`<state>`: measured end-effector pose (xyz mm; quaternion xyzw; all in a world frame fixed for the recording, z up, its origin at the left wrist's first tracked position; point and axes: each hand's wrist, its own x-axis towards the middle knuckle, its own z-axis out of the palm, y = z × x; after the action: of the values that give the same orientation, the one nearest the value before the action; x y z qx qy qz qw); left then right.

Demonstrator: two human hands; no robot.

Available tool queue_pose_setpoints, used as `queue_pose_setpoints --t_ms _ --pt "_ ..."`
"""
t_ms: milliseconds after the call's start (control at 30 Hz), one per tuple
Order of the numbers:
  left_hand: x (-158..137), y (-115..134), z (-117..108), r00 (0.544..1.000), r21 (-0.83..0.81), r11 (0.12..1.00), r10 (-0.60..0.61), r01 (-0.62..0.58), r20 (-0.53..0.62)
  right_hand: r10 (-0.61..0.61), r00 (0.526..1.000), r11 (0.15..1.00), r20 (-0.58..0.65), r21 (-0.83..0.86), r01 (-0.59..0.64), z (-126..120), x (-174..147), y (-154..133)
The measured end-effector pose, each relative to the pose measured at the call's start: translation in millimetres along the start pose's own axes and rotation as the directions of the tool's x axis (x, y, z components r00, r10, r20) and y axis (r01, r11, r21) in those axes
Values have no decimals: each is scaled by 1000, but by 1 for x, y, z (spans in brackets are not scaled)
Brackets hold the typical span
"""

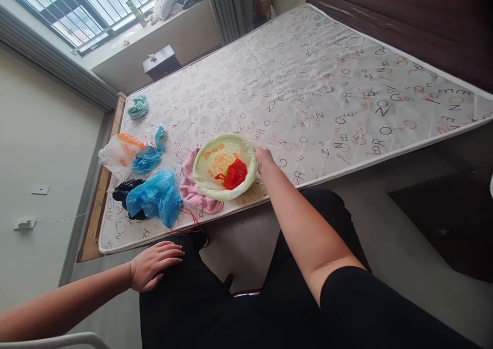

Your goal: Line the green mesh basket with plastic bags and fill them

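My left hand (pixel 159 264) lies with fingers stretched out on my black-trousered thigh, holding nothing. My right hand (pixel 264 159) grips the right side of a round bin (pixel 246 187) lined with a pale green-yellow bag; its fingertips are partly hidden by the rim. Inside the bin lies a crumpled red plastic bag (pixel 236 174). A pink towel (pixel 190 182) is bunched against the bin's left side. Further left on the mattress are a blue plastic bag (pixel 156 197), a black bag (pixel 125 191), another blue bag (pixel 146 160) and a white and orange bag (pixel 121 151).
The letter-printed mattress (pixel 308 102) fills the middle. A teal cloth (pixel 137 107) lies at its far left corner. Red cord (pixel 188 218) trails at the near edge. Beyond stand a dark bedside table (pixel 162 64) and a windowsill with several items. A dark headboard (pixel 404 20) rises right.
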<state>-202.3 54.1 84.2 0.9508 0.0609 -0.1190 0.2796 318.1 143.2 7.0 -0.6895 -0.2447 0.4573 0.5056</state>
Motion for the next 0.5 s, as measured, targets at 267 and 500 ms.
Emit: queue_pose_setpoints --t_ms 267,500 --pt "6 1 2 999 -17 999 -47 47 -4 49 995 995 90 80 -57 11 -13 -9" --pt "91 -63 -20 422 -287 702 -650 652 -632 -13 948 974 319 -211 84 -5 -17 -19"
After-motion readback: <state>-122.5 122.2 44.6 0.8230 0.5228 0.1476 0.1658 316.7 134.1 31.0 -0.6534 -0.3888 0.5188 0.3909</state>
